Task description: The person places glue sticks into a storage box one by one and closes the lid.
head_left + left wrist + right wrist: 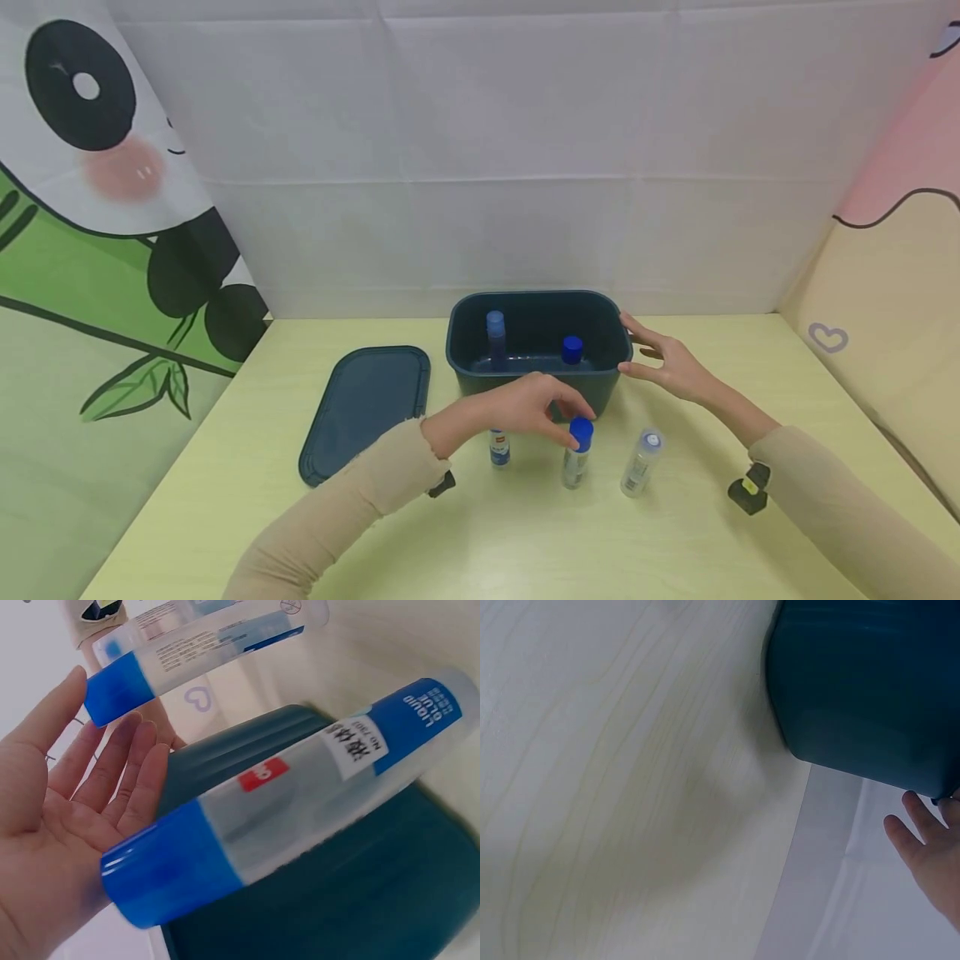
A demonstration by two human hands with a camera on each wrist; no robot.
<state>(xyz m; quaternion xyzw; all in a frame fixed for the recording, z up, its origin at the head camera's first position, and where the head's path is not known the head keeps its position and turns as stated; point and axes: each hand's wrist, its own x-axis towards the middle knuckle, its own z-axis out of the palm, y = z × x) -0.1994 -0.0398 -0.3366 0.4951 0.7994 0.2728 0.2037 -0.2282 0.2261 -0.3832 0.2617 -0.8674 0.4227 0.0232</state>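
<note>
a: where is the left hand (532, 404) placed?

b: it is placed at the blue cap (581, 428) of a clear glue bottle (575, 469), which is stood upright on the pale table (450, 550), just in front of the dark box (480, 384). the cap is flanked by the thumb and fingers; whether they are clamped on it cannot be told.

a: and the right hand (671, 367)?

b: it is held against the right end of the box, with the fingertips set at the rim and the thumb and fingers spread apart.

a: are more bottles seen on the table?

b: yes, 2. a pale-topped bottle (640, 467) is stood to the right of the 1 by the left hand. to its left, a red-marked bottle (499, 447) is partly hidden by that hand.

a: what is contained in the box?

b: a blue-topped bottle (497, 343) is seen at the left, and a 2nd blue top (572, 348) at the right.

a: the lid (367, 408)?

b: it is laid flat on the table, left of the box.
</note>
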